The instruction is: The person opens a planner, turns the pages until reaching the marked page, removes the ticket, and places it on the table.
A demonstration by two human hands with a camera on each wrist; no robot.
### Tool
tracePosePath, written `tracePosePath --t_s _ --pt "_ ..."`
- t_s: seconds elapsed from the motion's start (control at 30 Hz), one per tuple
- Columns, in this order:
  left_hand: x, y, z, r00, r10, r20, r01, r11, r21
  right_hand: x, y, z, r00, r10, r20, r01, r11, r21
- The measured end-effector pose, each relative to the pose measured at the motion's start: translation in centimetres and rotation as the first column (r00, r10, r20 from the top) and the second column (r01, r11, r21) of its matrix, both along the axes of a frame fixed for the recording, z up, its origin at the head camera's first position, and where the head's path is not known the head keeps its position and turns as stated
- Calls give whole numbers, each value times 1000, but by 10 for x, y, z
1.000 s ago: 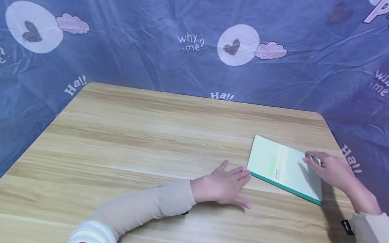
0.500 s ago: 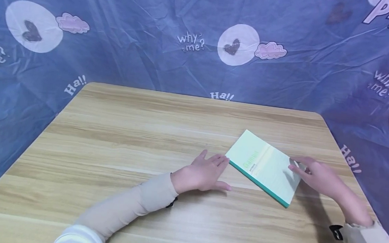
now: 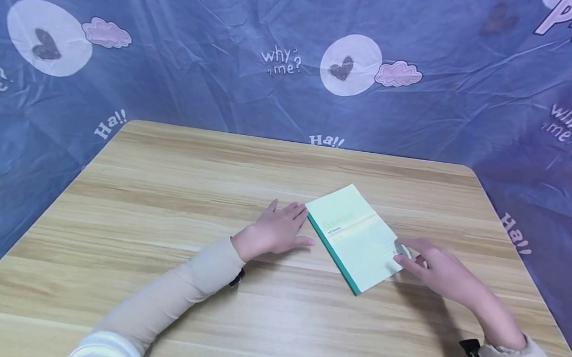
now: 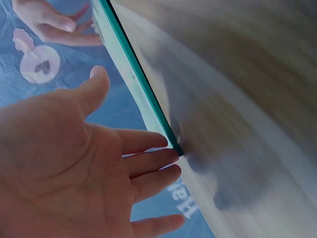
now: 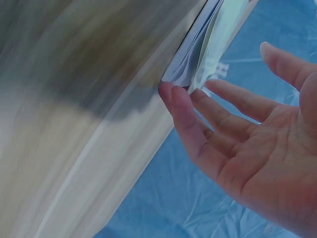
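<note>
A pale green notebook (image 3: 355, 250) with a darker green spine lies flat on the table, turned at a slant. My left hand (image 3: 277, 229) has its fingers straight and spread, with the fingertips against the notebook's left corner. In the left wrist view those fingertips (image 4: 171, 156) meet the end of the green spine (image 4: 143, 84). On the far side, my right hand (image 3: 439, 269) has fingers touching the opposite corner. The right wrist view shows these fingers (image 5: 185, 106) at the fanned page edges (image 5: 190, 62), while the thumb stands apart from them.
The wood-grain table (image 3: 164, 203) extends around the notebook and both forearms. A blue printed cloth (image 3: 213, 74) hangs behind and beside the table. Black straps (image 3: 473, 352) show at the cuffs of the beige sleeves.
The notebook has slid left across the table and rotated clockwise, so its spine now faces lower left. Both hands have moved left with it, staying at its corners.
</note>
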State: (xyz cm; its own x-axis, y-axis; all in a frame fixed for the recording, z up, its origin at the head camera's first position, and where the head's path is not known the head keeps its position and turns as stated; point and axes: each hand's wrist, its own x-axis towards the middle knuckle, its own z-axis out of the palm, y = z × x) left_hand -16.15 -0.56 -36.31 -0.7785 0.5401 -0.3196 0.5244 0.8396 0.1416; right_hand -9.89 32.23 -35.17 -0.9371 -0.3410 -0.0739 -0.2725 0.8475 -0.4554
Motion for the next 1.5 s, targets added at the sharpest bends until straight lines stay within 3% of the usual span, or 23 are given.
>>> tracePosePath --t_s 0.33,0.53,0.93,1.13,1.3,1.4,1.5 --pt "-23 -11 -1 1000 29 -11 -29 999 -15 11 -42 3 998 44 42 -41 997 -58" --pt "-34 -13 -1 999 36 -38 -38 998 -53 12 -61 0 996 85 17 -85 995 -48" --pt "-50 -21 -4 996 78 -35 -81 994 -73 9 -86 -4 996 93 -15 -93 996 -16" --pt "-52 -22 -5 997 78 -19 -79 995 -64 7 -85 -2 996 90 16 -90 996 -7" --pt "-52 -28 -8 997 74 -12 -74 997 -3 1 -78 5 996 61 61 -59 998 -38" --pt "-44 -35 -7 997 66 -30 -65 997 51 -10 -74 9 998 41 56 -38 998 -49" --pt "-27 -42 0 998 46 -42 -43 996 80 -29 -71 12 998 33 44 -30 998 -54"
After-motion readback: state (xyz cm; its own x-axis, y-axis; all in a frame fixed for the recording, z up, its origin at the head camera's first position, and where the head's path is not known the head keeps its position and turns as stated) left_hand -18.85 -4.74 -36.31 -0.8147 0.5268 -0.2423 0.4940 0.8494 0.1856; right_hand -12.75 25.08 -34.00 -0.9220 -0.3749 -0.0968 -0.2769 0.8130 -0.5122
